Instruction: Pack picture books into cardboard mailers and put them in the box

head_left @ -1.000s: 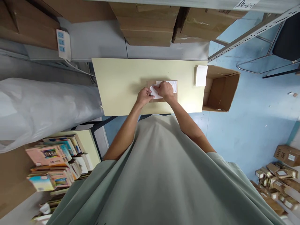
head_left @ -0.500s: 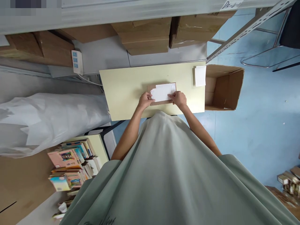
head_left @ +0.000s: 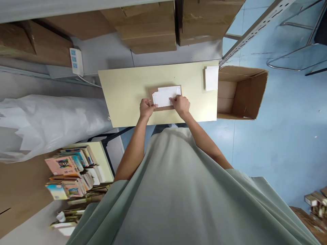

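Observation:
A flat brown cardboard parcel (head_left: 152,91) lies on the pale yellow table (head_left: 127,92). White paper sheets (head_left: 165,95) rest on top of it. My left hand (head_left: 146,108) pinches the left edge of the white sheets, fingers closed. My right hand (head_left: 182,104) presses on the sheets' lower right part, fingers bent down onto the paper. Both hands sit at the near edge of the parcel.
A stack of white paper (head_left: 212,78) sits at the table's right end, beside an open cardboard box (head_left: 245,92) on the blue floor. Cardboard boxes (head_left: 150,27) fill the shelf behind. A power strip (head_left: 76,61), a white plastic bag (head_left: 48,119) and stacked books (head_left: 71,170) lie to the left.
My right hand slid from over the sheets out to their right edge, then came back onto their lower right part. My left hand stays at the left edge. The camera view shifted.

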### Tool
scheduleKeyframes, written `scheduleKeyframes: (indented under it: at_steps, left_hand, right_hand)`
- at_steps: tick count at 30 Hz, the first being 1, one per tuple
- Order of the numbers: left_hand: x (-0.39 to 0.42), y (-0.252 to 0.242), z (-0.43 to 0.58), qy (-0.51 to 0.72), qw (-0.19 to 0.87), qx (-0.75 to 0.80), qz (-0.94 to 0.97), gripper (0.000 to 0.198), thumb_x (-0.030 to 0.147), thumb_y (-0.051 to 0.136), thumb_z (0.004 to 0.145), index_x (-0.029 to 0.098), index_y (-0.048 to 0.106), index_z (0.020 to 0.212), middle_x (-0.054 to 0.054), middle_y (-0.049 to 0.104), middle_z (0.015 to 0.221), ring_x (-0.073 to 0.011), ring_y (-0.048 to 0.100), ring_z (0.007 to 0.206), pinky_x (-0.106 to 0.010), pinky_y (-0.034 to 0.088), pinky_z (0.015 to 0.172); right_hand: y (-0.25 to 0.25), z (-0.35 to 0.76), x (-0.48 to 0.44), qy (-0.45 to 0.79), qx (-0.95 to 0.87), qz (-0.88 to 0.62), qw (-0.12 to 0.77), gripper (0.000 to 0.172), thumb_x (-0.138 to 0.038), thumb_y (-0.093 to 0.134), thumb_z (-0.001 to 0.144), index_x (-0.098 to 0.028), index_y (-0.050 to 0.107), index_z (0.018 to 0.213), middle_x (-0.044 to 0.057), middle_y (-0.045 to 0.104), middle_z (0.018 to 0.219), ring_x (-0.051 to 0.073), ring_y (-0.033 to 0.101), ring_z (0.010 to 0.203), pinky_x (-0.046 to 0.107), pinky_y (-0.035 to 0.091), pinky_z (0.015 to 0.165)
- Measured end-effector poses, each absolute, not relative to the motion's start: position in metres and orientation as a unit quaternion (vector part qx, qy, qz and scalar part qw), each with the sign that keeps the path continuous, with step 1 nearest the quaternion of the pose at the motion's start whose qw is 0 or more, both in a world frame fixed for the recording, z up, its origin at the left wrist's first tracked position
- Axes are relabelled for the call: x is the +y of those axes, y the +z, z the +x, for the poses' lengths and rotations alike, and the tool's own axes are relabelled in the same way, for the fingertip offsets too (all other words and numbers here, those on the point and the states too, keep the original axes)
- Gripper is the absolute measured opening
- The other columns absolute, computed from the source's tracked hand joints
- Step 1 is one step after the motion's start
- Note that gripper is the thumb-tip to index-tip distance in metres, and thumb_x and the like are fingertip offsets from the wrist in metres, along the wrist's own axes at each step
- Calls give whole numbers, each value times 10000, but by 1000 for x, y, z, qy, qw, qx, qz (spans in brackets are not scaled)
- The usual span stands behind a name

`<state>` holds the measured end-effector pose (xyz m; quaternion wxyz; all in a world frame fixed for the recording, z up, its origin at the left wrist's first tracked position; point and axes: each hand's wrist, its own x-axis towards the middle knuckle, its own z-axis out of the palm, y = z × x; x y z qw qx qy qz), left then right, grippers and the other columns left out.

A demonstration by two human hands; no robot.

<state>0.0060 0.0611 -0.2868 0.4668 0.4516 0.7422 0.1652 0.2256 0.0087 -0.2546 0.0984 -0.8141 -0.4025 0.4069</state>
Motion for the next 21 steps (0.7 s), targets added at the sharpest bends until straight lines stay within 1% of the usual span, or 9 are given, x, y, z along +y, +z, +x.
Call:
scheduleKeyframes:
  at_steps: [3,6,8,9,11,13,17,19,21]
  left_hand:
    - [49,-289,8,182,432,789,398,534,159,977,699,228,597,1067,-3,670,1059,-185,701,1012,-331,584,997]
    - [44,-286,10,173,448,786,388,610,201,998,704,222,602,1167,-120,702,1348,-282,697,1316,-388,549,1149]
    - [42,-282,12,172,469,769,399,559,247,989,731,215,626,1155,-159,715,1385,-337,666,1411,-422,529,1189]
    - [40,-280,13,174,483,756,407,484,271,964,765,211,643,1121,-160,740,1347,-346,679,1396,-432,534,1184]
    - [33,-277,14,182,515,724,421,319,289,891,833,208,672,1050,-140,792,1231,-330,736,1294,-430,565,1141]
    - [21,-275,13,192,540,698,429,243,274,847,849,206,689,1020,-122,821,1159,-305,774,1201,-418,589,1105]
    - [-20,-275,0,209,559,679,428,302,253,865,811,195,703,1058,-138,837,1184,-308,793,1183,-438,592,1123]
    - [-43,-275,-9,220,566,670,427,368,262,882,813,192,711,1132,-150,833,1262,-308,785,1234,-438,585,1151]
    - [-64,-273,-16,248,573,653,429,461,271,902,816,197,708,1228,-155,810,1374,-306,758,1327,-429,577,1181]
  right_hand:
    - [-260,232,-16,370,-384,-837,126,378,-561,705,1109,-211,665,1245,188,816,1189,392,776,1166,551,615,1074]
    - [-272,239,-38,342,-355,-848,193,470,-596,706,1089,-214,614,1348,212,755,1367,397,736,1282,545,615,1098]
    - [-283,243,-50,340,-341,-844,235,547,-618,691,1077,-194,606,1413,246,706,1467,408,687,1392,557,592,1157]
    - [-287,244,-55,354,-334,-836,252,579,-604,697,1066,-179,604,1448,262,684,1516,413,671,1428,567,576,1188]
    - [-294,244,-65,405,-318,-808,287,603,-546,697,1052,-169,606,1514,266,664,1588,408,670,1459,573,557,1229]
    - [-297,242,-77,443,-311,-783,308,585,-495,671,1049,-181,630,1540,243,706,1570,401,701,1440,572,575,1218]
    - [-294,233,-111,450,-319,-772,317,532,-489,644,1040,-190,719,1473,210,798,1443,391,759,1358,577,588,1208]
    - [-291,227,-131,446,-322,-770,323,534,-524,651,1032,-203,740,1449,192,795,1455,370,747,1374,568,571,1236]
    - [-288,223,-150,437,-321,-772,330,563,-573,658,1025,-224,732,1461,172,772,1504,347,702,1441,551,551,1263]
